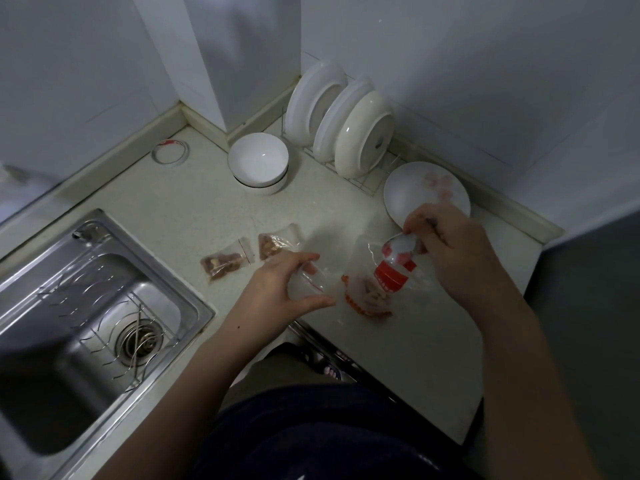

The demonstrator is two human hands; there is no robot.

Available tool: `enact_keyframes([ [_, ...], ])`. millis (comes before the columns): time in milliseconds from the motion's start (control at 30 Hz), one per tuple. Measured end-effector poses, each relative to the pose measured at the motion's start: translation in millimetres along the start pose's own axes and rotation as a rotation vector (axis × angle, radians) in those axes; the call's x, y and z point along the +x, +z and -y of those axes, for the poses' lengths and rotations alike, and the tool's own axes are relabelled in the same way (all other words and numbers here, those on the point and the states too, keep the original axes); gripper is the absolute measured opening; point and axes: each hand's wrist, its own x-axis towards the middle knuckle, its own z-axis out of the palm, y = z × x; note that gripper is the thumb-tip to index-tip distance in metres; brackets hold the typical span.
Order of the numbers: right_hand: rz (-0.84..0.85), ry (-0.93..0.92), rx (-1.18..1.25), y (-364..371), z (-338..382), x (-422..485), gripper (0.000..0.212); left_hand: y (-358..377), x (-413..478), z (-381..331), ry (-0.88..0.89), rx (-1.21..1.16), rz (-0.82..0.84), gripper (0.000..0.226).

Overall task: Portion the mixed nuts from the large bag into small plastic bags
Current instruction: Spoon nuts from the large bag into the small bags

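Note:
The large clear bag (389, 277) with a red label lies on the counter, nuts showing at its lower end. My right hand (453, 251) pinches its upper end, close to a white plate. An empty small clear plastic bag (306, 284) is held between the thumb and fingers of my left hand (282, 289), just left of the large bag. Two small bags filled with nuts lie on the counter further left, one (223, 263) nearer the sink and one (273, 245) beside it.
A steel sink (86, 320) with a wire rack fills the left. Stacked white bowls (258, 161), a tape roll (170, 152), a dish rack with upright plates (346, 126) and a flat white plate (426, 192) stand along the back. The counter's front edge runs below my hands.

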Motion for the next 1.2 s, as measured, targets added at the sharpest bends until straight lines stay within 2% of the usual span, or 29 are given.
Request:
enact_keyframes([
  [100, 0.128, 0.01, -0.189, 7.9, -5.3, 2.2, 0.016, 4.4, 0.9, 3.3, -0.043, 0.009, 0.038, 0.067],
  [233, 0.34, 0.063, -0.363, 22.2, -10.5, 5.9, 0.024, 9.7, 2.1, 7.6, -0.073, 0.011, 0.068, 0.069],
  [333, 0.477, 0.105, -0.598, 34.9, -14.6, 8.4, 0.028, 12.8, 1.3, 9.7, -0.083, 0.016, 0.089, 0.073],
  [400, 0.498, 0.119, -0.693, 39.4, -22.9, 9.0, 0.028, 14.9, 0.5, 10.5, -0.087, 0.02, 0.097, 0.075],
  [467, 0.472, 0.154, -0.685, 43.1, -37.0, 6.9, 0.024, 17.2, -0.2, 11.7, -0.095, 0.016, 0.098, 0.077],
  [567, 0.447, 0.277, -0.647, 47.7, -54.2, 3.4, 0.004, 21.8, -0.7, 13.7, -0.114, 0.029, 0.114, 0.082],
  [633, 0.478, 0.396, -0.624, 50.6, -62.3, 5.1, 0.008, 24.6, -1.8, 15.2, -0.129, 0.035, 0.116, 0.084],
  [700, 0.58, 0.422, -0.717, 54.9, -70.9, 7.1, 0.02, 26.3, -2.3, 16.7, -0.137, 0.032, 0.112, 0.083],
  [833, 0.52, 0.399, -0.819, 59.9, -90.2, 2.6, 0.025, 29.3, -2.5, 21.0, -0.127, 0.041, 0.122, 0.08],
  [1000, 0.601, 0.539, -0.822, 70.3, -98.3, -2.0, 0.037, 34.0, -3.2, 24.8, -0.138, 0.038, 0.151, 0.077],
  [1100, 0.649, 0.675, -0.767, 68.0, -103.7, 1.4, 0.037, 37.8, -2.9, 29.1, -0.172, 0.011, 0.179, 0.075],
  [1167, 0.589, 0.789, -0.463, 60.5, -106.8, 0.4, 0.028, 41.4, -3.1, 32.9, -0.204, -0.023, 0.199, 0.073],
  [1200, 0.541, 0.889, -0.218, 57.9, -110.3, -3.0, 0.019, 43.6, -3.4, 34.4, -0.219, -0.042, 0.21, 0.072],
])
